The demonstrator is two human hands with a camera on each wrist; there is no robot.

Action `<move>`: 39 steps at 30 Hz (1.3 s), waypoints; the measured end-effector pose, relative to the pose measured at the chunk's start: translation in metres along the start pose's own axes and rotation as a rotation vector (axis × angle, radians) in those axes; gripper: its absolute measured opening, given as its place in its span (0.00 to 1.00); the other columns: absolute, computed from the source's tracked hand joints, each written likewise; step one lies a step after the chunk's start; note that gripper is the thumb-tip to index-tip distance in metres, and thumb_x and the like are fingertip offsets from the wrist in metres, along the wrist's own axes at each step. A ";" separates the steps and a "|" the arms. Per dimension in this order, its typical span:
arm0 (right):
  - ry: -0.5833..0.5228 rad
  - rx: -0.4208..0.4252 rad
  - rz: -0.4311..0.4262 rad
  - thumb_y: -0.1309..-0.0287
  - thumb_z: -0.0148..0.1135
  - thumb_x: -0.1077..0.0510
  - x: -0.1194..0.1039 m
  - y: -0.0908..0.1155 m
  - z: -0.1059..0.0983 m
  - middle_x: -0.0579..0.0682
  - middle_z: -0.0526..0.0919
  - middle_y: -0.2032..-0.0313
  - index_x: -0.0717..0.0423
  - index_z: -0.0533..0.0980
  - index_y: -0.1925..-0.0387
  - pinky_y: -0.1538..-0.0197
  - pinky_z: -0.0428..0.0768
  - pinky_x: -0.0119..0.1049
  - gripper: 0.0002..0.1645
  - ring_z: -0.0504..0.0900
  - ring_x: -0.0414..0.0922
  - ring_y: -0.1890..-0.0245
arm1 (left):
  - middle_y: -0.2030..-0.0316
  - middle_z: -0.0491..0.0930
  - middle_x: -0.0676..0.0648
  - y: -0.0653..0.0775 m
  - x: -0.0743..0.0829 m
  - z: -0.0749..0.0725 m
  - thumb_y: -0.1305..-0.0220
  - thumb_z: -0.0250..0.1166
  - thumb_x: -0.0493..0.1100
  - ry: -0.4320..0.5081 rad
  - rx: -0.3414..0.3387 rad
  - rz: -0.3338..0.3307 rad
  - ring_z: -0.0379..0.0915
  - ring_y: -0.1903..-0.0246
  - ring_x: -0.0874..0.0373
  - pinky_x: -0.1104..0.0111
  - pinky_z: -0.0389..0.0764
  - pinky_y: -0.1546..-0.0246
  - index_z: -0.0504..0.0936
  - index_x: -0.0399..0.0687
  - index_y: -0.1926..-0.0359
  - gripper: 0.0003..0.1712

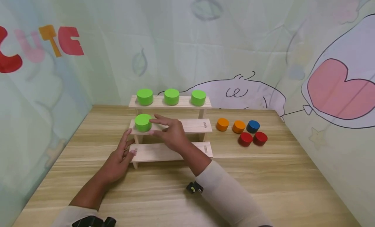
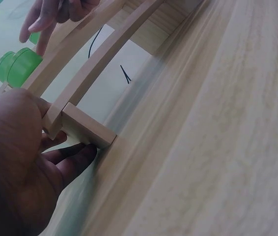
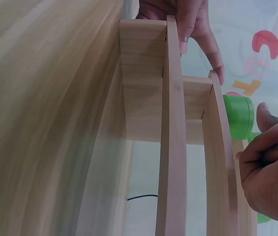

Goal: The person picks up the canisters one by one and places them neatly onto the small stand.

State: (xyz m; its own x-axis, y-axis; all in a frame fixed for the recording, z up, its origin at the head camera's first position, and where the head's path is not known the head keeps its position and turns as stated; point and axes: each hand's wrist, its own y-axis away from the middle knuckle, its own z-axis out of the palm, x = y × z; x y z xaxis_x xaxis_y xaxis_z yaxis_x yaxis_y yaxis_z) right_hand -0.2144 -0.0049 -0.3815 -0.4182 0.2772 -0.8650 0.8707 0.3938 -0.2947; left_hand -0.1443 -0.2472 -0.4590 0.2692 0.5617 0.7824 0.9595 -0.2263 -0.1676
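Landmark: three-tier wooden rack (image 1: 158,152). Count: four of nine visible discs on it, so roughly halfway, going by what shows.

Done: three green discs (image 1: 171,96) spaced along the rack's top tier (image 1: 159,102). Fourth green disc (image 1: 143,123) sits flat at the left end of the rack's middle tier (image 1: 191,125); looks set or nearly so.

Right hand (image 1: 173,132) is at the fourth disc's right side. Index reaches out, thumb apart below it; fingers partly spread, not wrapped round the disc. Actual contact: can't tell.

Left hand (image 1: 116,163) grips the rack's left end, fingers curled by the side support, thumb on the bottom tier, apparently to steady it. No disc in it.

Left over: five discs on the counter (image 1: 278,175), right of the rack. Two orange discs (image 1: 222,124) nearest it, blue disc (image 1: 253,126) farther out, two red discs (image 1: 245,139) in front of the blue. Rest of the middle tier and the visible part of the bottom tier hold no disc; likely next spots.
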 end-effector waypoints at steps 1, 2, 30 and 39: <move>-0.004 -0.005 0.001 0.37 0.79 0.62 0.000 0.002 -0.002 0.54 0.77 0.24 0.53 0.87 0.37 0.45 0.89 0.33 0.26 0.77 0.52 0.23 | 0.21 0.62 0.21 0.000 0.000 0.000 0.12 0.51 0.41 -0.001 0.002 0.000 0.74 0.29 0.27 0.36 0.78 0.34 0.28 0.66 0.10 0.48; -0.005 -0.009 0.002 0.37 0.79 0.62 0.001 0.004 -0.005 0.55 0.77 0.24 0.53 0.87 0.37 0.45 0.89 0.33 0.26 0.76 0.52 0.22 | 0.21 0.62 0.21 0.000 0.000 0.000 0.12 0.51 0.41 -0.003 0.002 -0.002 0.74 0.28 0.27 0.36 0.77 0.34 0.29 0.66 0.10 0.48; 0.134 0.039 0.016 0.36 0.78 0.61 0.007 0.059 -0.111 0.51 0.77 0.23 0.56 0.84 0.33 0.58 0.90 0.32 0.30 0.87 0.60 0.34 | 0.21 0.63 0.23 0.000 -0.002 0.001 0.12 0.51 0.39 -0.004 0.015 0.012 0.73 0.27 0.27 0.36 0.77 0.34 0.29 0.67 0.10 0.48; 0.150 0.155 0.113 0.33 0.76 0.60 0.020 0.073 -0.171 0.48 0.79 0.24 0.49 0.83 0.30 0.75 0.77 0.31 0.31 0.83 0.45 0.77 | 0.21 0.64 0.23 -0.001 -0.001 0.001 0.12 0.50 0.39 -0.006 0.015 0.010 0.74 0.28 0.26 0.37 0.77 0.34 0.30 0.65 0.10 0.48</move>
State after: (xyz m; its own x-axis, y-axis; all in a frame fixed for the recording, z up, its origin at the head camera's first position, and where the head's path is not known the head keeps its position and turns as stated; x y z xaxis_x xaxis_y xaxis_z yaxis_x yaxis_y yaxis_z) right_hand -0.2033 0.1793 -0.3511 -0.3395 0.4435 -0.8294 0.9386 0.2170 -0.2682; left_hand -0.1451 -0.2470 -0.4602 0.2789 0.5642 0.7771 0.9580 -0.2196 -0.1843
